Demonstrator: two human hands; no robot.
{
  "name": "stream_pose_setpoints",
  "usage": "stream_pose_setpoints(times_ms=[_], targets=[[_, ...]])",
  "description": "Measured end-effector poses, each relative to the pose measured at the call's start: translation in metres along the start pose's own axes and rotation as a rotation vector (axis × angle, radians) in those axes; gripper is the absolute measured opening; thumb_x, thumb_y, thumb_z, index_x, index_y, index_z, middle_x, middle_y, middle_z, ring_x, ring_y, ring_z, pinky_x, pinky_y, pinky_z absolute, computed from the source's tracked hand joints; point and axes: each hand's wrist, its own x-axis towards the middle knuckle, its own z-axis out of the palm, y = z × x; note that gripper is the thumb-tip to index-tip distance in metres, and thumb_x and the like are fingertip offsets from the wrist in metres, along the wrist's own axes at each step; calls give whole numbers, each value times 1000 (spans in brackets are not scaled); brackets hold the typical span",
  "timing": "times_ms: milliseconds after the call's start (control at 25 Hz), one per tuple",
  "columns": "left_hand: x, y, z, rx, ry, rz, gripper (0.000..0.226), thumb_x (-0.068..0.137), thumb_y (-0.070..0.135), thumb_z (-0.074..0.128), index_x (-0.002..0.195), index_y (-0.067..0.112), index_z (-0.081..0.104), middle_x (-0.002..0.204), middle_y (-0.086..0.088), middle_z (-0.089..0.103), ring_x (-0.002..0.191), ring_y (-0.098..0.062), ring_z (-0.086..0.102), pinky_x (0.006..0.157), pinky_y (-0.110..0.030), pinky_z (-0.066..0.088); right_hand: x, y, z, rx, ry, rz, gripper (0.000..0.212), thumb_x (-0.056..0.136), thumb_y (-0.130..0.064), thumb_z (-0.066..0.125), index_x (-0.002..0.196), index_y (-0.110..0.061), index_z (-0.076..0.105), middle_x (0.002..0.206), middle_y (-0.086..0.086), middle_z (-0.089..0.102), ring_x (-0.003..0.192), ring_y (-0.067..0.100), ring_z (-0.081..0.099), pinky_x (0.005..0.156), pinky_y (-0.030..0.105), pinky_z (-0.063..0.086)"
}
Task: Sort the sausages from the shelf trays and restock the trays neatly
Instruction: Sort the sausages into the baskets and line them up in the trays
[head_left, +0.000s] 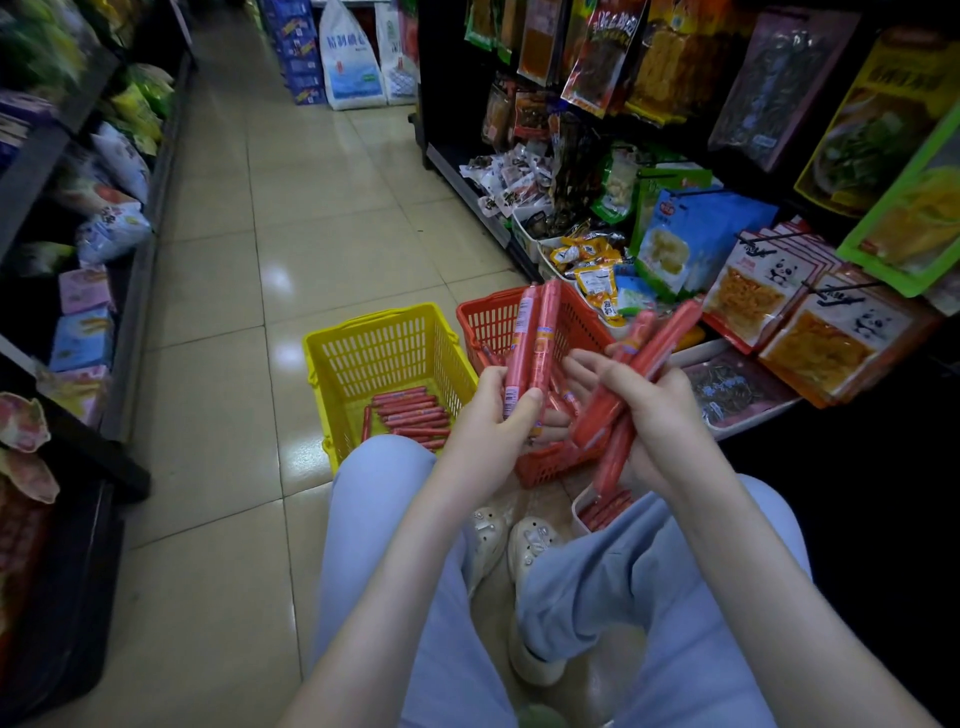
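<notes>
You're gripping a sausage pair (530, 343) upright in your left hand (493, 421), fingers & thumb wrapped round the lower ends, right over the red basket (488, 317). Your right hand (662, 410) is clamping a sausage bundle (644, 364): several sticks fanning out & slanting up to the right, w/ the lower ends poking out below the palm. Loose sausages (410, 415) are lying in rows on the floor of the yellow basket (384, 348), just left of the red one, & a few more are sitting in a white tray (576, 512) by your shoes (mostly hidden behind your knee).

Risks, imo: the bundle is splaying, so easing the right grip to pass one across could let sticks slide out the bottom, onto the tiles or into the wrong basket, mixing the sorts. The wrappers are looking slick, so the upright pair could slip thru your left fingers too. Both lots are looking v. alike in this dim light, so a mis-sort is likely.
</notes>
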Motion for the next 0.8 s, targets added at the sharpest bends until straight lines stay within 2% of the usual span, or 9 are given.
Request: stream_pose_setpoints(times_ms=[80, 160, 240, 320, 400, 520, 600, 800], targets=[[-3, 4, 2, -122, -69, -33, 6, 96, 29, 52, 102, 28, 51, 91, -8, 69, 78, -17, 70, 71, -35, 58, 2, -8, -2, 88, -11, 41, 26, 93, 5, 48, 117, 16, 47, 111, 29, 63, 96, 27, 70, 79, 31, 58], [-8, 10, 8, -262, -141, -65, 12, 101, 15, 42, 108, 20, 50, 88, -2, 66, 73, -12, 67, 70, -33, 59, 0, -9, -2, 146, -79, 70, 36, 89, 2, 52, 122, 15, 45, 115, 28, 62, 100, 26, 68, 81, 30, 57], [-11, 12, 12, -379, -175, -77, 18, 101, 11, 41, 115, 18, 50, 90, -2, 64, 76, -15, 65, 74, -39, 59, -3, -5, -1, 173, -151, 61, 48, 83, -6, 58, 127, 8, 44, 115, 23, 65, 101, 26, 68, 78, 30, 57], [-11, 9, 13, -401, -191, -86, 23, 100, 6, 43, 118, 17, 51, 97, -3, 63, 79, -13, 64, 70, -36, 59, -3, -1, 0, 153, -152, 31, 43, 80, -11, 60, 122, -6, 49, 105, 14, 69, 92, 25, 70, 72, 34, 58], [-12, 8, 13, -394, -190, -103, 27, 97, 1, 47, 117, 18, 51, 101, -4, 63, 79, -11, 64, 68, -34, 59, -3, 2, -1, 129, -122, 1, 45, 78, -13, 60, 121, -12, 48, 103, 11, 68, 89, 24, 70, 70, 38, 58], [-12, 5, 13, -415, -186, -124, 36, 94, 0, 53, 125, 16, 45, 110, -6, 64, 87, -18, 66, 77, -40, 59, -3, 7, -1, 110, -88, -26, 47, 80, -9, 60, 125, -8, 48, 104, 12, 69, 90, 26, 70, 69, 38, 58], [-12, 4, 13, -414, -184, -131, 41, 93, 0, 55, 128, 17, 44, 114, -6, 63, 93, -21, 65, 80, -42, 57, -4, 12, -2, 108, -64, -32, 49, 81, -5, 60, 129, -5, 47, 108, 16, 67, 93, 29, 69, 73, 42, 58], [-10, 4, 13, -494, -232, -152, 46, 91, -1, 56, 130, 21, 46, 115, -7, 65, 96, -24, 66, 75, -40, 59, 0, 13, -4, 89, -44, 19, 51, 80, -10, 63, 128, 0, 50, 112, 24, 64, 94, 34, 68, 79, 48, 57]])
